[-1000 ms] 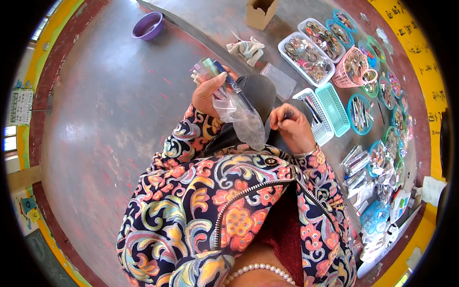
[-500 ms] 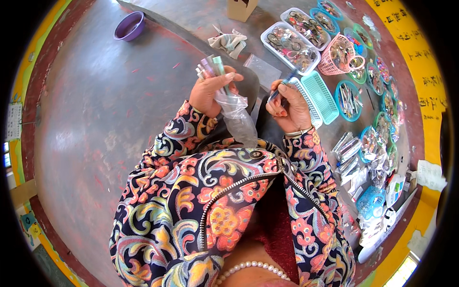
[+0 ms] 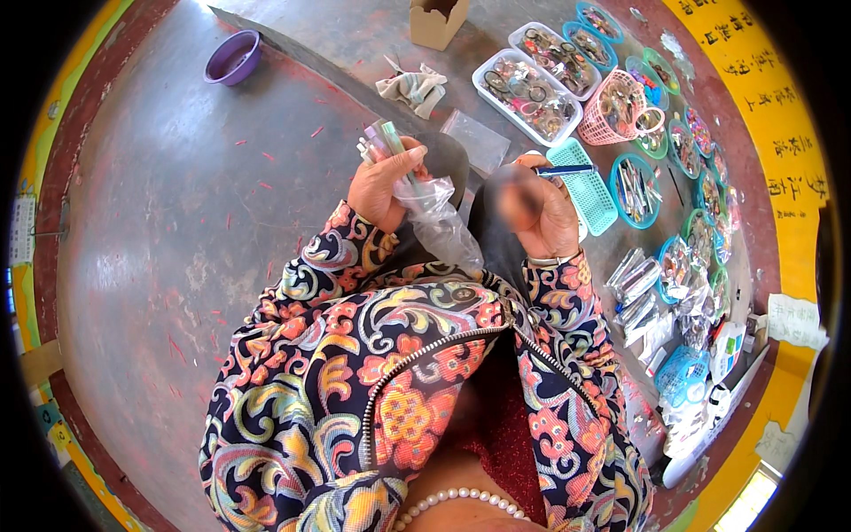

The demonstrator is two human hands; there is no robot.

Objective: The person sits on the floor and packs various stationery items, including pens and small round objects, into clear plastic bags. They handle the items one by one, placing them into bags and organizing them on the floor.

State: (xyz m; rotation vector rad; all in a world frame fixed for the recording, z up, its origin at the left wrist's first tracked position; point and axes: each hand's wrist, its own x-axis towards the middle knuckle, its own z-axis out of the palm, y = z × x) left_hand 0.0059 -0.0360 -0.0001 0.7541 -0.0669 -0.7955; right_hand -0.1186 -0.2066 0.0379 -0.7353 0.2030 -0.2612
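My left hand (image 3: 377, 191) is closed around a bundle of pens (image 3: 383, 140), pale green, lilac and white, whose ends stick up past my thumb. Their lower part sits in a clear plastic bag (image 3: 443, 226) that hangs toward my lap. To the right, my right hand (image 3: 551, 217) grips a dark blue pen (image 3: 567, 169), held nearly level by the fingertips. A blurred dark patch covers part of that palm and the lower fingers. The two hands are apart, above my knees.
Right of my hand lies a turquoise basket (image 3: 591, 191), near a round blue basket of pens (image 3: 619, 197). Beyond are white trays (image 3: 567, 131) of small items and a pink basket (image 3: 596, 131). A cloth (image 3: 415, 91), cardboard box (image 3: 439, 27) and purple basin (image 3: 253, 66) stand farther off.
The blue pen has turned from a steep slant to nearly level, and my right hand has rolled palm up slightly. My left hand still holds the bagged pens, barely moved.
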